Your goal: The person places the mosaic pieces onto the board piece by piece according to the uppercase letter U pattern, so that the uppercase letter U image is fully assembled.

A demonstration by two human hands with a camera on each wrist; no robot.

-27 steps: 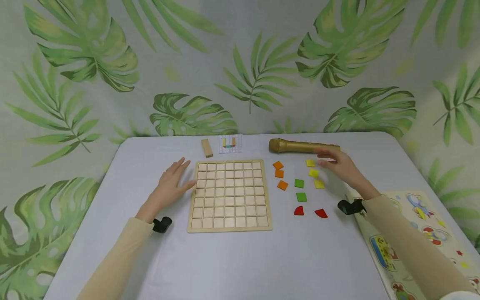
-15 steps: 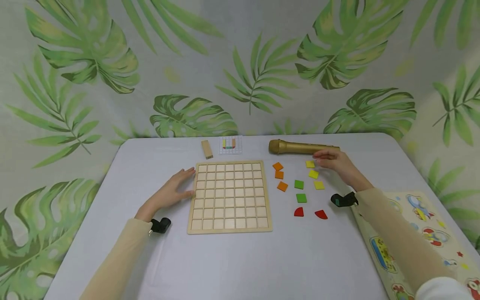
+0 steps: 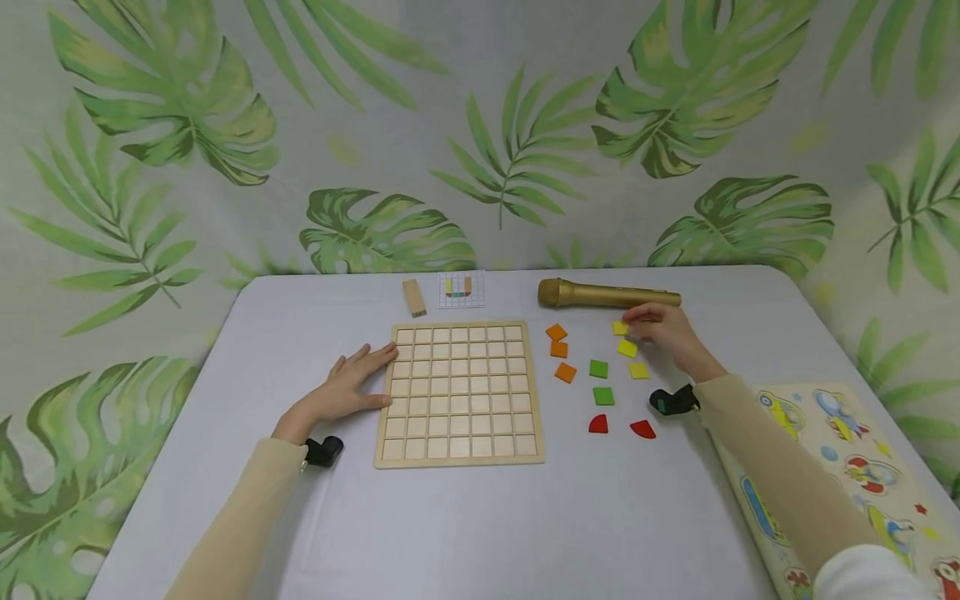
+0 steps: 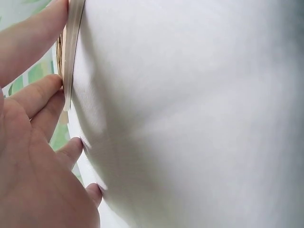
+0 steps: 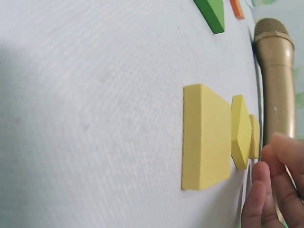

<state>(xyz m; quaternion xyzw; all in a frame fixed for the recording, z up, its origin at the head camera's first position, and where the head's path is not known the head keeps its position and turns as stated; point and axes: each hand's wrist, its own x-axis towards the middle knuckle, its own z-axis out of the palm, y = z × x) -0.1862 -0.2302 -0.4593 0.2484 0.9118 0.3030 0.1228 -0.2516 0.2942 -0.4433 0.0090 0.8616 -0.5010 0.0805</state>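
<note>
My left hand [image 3: 343, 392] lies at the left edge of a wooden grid board [image 3: 459, 462]. Its fingertips and thumb touch the frame, and the left wrist view shows them against the board's side [image 4: 71, 57]. On the right, my right hand [image 3: 670, 335] reaches over the table with its fingertips at the farthest yellow square tile [image 3: 619, 328]. Two more yellow tiles, the middle one [image 3: 627, 349] and the nearest one [image 3: 638, 371], lie in a row toward me. In the right wrist view the fingers [image 5: 255, 199] are beside the far yellow tile [image 5: 254, 137], not visibly closed round it.
Orange tiles [image 3: 566, 372], green tiles [image 3: 603, 396] and red quarter-round pieces [image 3: 597, 424] lie right of the board. Behind are a gold microphone [image 3: 615, 296], a wooden block [image 3: 414, 297] and a pattern card [image 3: 461, 289]. A picture puzzle board [image 3: 828, 454] lies under my right forearm.
My right hand has moved left and lowered to the farthest yellow tile. My left hand has shifted right until its fingers meet the board's left edge.
</note>
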